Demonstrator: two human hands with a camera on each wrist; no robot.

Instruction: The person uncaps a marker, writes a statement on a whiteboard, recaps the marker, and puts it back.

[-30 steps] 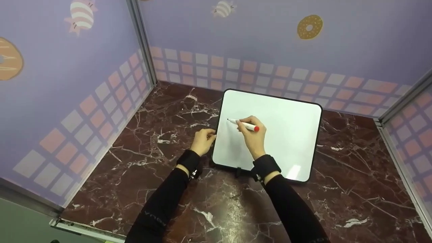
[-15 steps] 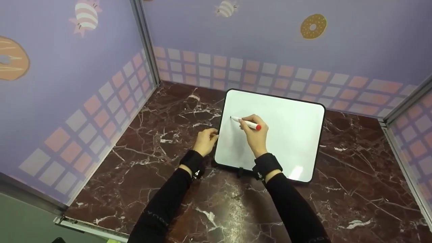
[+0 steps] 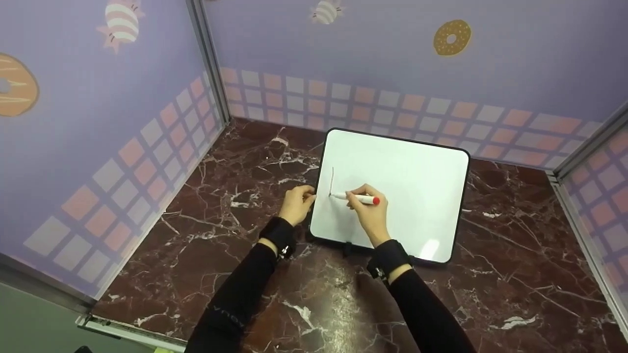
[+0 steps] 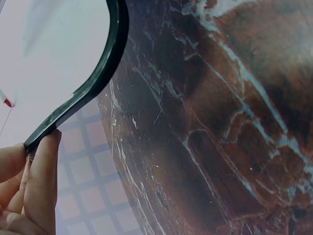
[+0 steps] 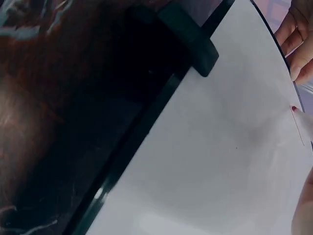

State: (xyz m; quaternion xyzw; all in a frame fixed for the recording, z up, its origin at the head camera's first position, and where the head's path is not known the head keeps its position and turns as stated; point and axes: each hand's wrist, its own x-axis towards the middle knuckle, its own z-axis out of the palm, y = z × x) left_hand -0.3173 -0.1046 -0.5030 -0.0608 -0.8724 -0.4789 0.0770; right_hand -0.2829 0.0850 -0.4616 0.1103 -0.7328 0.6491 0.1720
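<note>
A whiteboard with a thin black frame leans back on the table. My left hand pinches its left edge; the left wrist view shows fingertips against the black frame. With my right hand I grip a white marker with a red end, its tip right at the board's left part. A thin reddish line runs upward from that tip. In the right wrist view the marker's red tip meets the line, while most of my right hand falls outside the picture.
Under the board lies a dark red marbled table. A black clip-like foot grips the board's lower edge. Purple printed panels with a checked band stand behind and at both sides.
My right hand has moved toward me with the marker, and a line now shows on the board along that path. My left hand stays at the board's edge.
</note>
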